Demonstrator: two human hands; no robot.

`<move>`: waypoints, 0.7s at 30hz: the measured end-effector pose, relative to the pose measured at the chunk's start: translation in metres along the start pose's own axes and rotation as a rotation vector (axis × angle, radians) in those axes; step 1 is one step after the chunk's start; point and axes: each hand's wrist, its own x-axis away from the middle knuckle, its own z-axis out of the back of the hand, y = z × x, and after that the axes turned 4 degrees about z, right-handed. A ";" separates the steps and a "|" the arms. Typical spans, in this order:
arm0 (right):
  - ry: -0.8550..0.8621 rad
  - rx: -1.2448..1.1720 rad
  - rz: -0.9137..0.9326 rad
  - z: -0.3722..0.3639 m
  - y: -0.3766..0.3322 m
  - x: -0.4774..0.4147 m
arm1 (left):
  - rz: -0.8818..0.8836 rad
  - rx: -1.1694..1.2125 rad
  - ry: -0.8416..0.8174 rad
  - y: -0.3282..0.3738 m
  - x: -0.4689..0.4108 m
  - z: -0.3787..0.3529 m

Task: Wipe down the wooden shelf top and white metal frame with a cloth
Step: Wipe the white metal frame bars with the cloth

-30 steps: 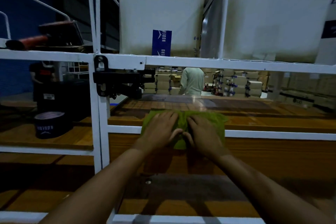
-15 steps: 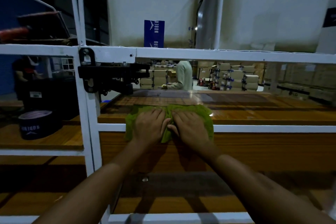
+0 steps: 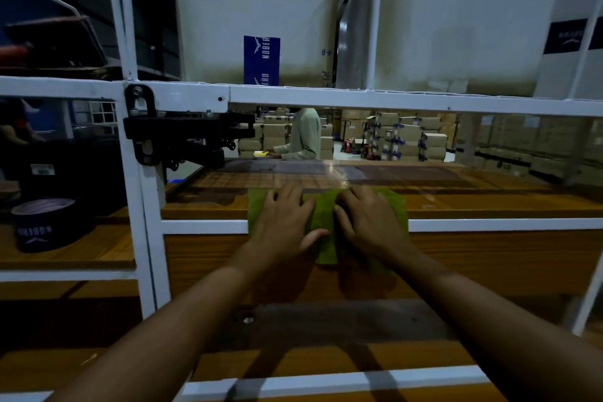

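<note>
Both palms down on the cloth. The left hand (image 3: 284,222) and right hand (image 3: 370,222) lie side by side, fingers straight and slightly spread, pressing flat rather than curled round it, thumbs nearly meeting over the middle. The green cloth (image 3: 324,210) sits at frame centre on the front strip of the wooden shelf top (image 3: 489,202). It drapes over the front rail (image 3: 489,225) of the white metal frame (image 3: 146,206), and one corner hangs down at 6 o'clock onto the wood panel (image 3: 505,261) below that rail. Surroundings, clocked from the hands: at 9 o'clock is the frame upright, near the cloth's left edge but not touching it. At 10 o'clock a black bracket (image 3: 182,137) is bolted to that upright and juts out over the back-left of the shelf, well apart from the cloth. Further out at 9 o'clock, past the upright on the neighbouring wooden shelf, stands a dark round tin (image 3: 45,223), lettering too blurred to read. At 12 o'clock the upper cross beam (image 3: 359,96) spans the view above the hands. On top of it sit big white wrapped loads (image 3: 456,26), one with a blue label (image 3: 261,60). Through the gap under the beam, far back, are a person in a pale shirt (image 3: 305,137) and stacked cardboard boxes (image 3: 408,140). At 6 o'clock, between the forearms, there is a small screw head (image 3: 248,320) in the lower board.
</note>
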 end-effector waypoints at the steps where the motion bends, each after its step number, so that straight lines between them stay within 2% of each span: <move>1: 0.007 0.005 -0.031 -0.003 -0.005 -0.005 | -0.012 -0.002 -0.001 -0.006 0.000 0.000; 6: 0.076 0.069 -0.089 -0.041 -0.049 -0.022 | 0.035 0.008 0.016 -0.037 0.018 -0.010; 10: 0.157 0.079 -0.051 -0.057 -0.071 -0.031 | 0.053 -0.011 0.058 -0.060 0.029 -0.014; 16: 0.299 0.139 0.164 -0.066 -0.044 -0.020 | 0.027 -0.012 0.159 -0.044 0.023 -0.023; 21: 0.349 0.136 0.184 -0.062 -0.025 -0.007 | 0.001 0.017 0.231 -0.018 0.011 -0.029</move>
